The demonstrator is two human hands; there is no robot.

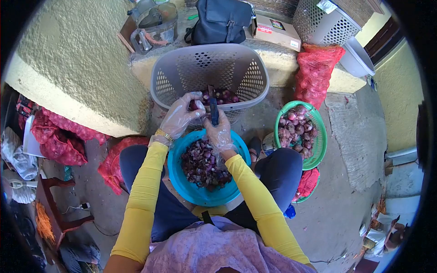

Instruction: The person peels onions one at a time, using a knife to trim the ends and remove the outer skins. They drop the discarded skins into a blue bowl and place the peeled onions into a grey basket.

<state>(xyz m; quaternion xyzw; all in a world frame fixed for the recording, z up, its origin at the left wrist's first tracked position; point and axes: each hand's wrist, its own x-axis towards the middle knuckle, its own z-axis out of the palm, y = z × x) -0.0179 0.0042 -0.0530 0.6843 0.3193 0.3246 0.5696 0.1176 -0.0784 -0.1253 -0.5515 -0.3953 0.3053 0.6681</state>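
Note:
My left hand (181, 116), in a clear plastic glove, has its fingers closed round a purple onion (196, 105), partly hidden by them. My right hand (219, 132), gloved too, grips the dark handle of a knife (213, 109) whose blade points up, close beside the onion. Both hands are above the near rim of the grey perforated basket (164, 98), which has purple onions (226, 96) inside. Below my wrists, between my knees, a blue basin (177, 179) holds onion skins and pieces (205, 166).
A green basket (322, 136) of onions stands at right, with a red net sack (315, 73) behind. More red sacks (59, 141) lie at left. A black bag (223, 22) and a cardboard box (276, 32) rest on the ledge. A person (387, 232) is at lower right.

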